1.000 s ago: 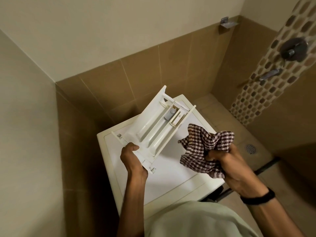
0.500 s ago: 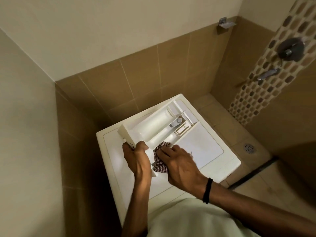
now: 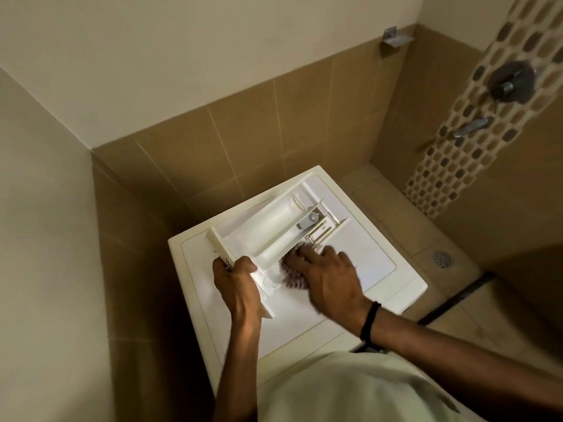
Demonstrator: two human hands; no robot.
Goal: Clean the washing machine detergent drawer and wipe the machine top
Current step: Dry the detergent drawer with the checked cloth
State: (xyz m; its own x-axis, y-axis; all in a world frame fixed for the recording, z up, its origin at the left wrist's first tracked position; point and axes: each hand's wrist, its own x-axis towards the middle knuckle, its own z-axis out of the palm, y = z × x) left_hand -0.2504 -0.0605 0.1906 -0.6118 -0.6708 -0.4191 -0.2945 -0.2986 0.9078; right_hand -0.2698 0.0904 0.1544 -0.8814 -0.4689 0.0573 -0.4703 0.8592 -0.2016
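Overhead, the left hand (image 3: 240, 281) is gripping the detergent drawer's (image 3: 268, 229) near end over the washing machine top (image 3: 374, 263) while the right hand (image 3: 329, 272) is pressing outstretched fingers on a checked cloth (image 3: 292, 277) inside, hiding that compartment, a floor drain (image 3: 441, 259) sitting beyond.

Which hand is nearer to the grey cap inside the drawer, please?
Right. Right hand sits just short of the grey cap; left hand grips the drawer's opposite end.

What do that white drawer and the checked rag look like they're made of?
The drawer: probably moulded plastic, white and slightly glossy, with thin walls and ribs. The rag: seemingly woven cloth, perhaps cotton, matt, bunching softly under the right hand; blur leaves the fibre open.
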